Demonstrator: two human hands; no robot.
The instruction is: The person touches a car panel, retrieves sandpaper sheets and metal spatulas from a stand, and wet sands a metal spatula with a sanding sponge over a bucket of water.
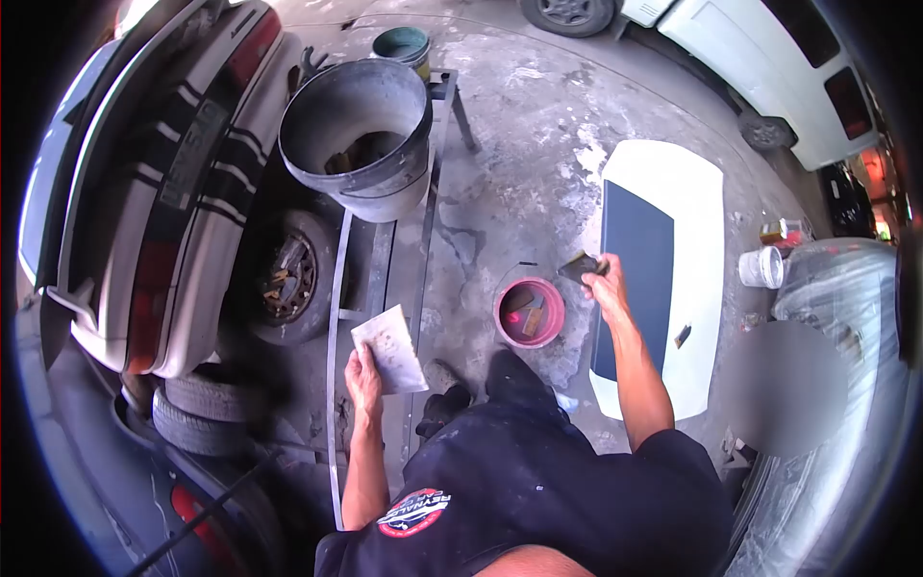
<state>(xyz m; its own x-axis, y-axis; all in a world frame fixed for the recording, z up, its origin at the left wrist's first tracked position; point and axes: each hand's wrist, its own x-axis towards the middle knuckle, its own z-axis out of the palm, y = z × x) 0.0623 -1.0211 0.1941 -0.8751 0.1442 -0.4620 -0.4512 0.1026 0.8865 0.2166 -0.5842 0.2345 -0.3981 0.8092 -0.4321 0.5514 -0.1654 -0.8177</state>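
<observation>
My left hand [363,381] grips the lower left edge of a flat whitish sheet [394,351] with brownish smudges, like a worn piece of sandpaper. In my right hand [606,283] is a dark, flat piece [580,265] with a yellowish edge; I cannot make out its kind. Below and to the left of that hand, a pink bucket [502,332] stands on the floor with a few blocks or scraps inside. Right of it lies a white panel [699,260] with a dark blue-grey area, and a small dark object [683,336] rests on the panel.
A metal frame stand [336,423] bears a large grey bucket [385,197] and a green one [402,43]. At left are a car rear [183,192], a wheel [298,279] and stacked tyres [202,423]. A white tub [760,268] and plastic-covered thing [836,288] stand right.
</observation>
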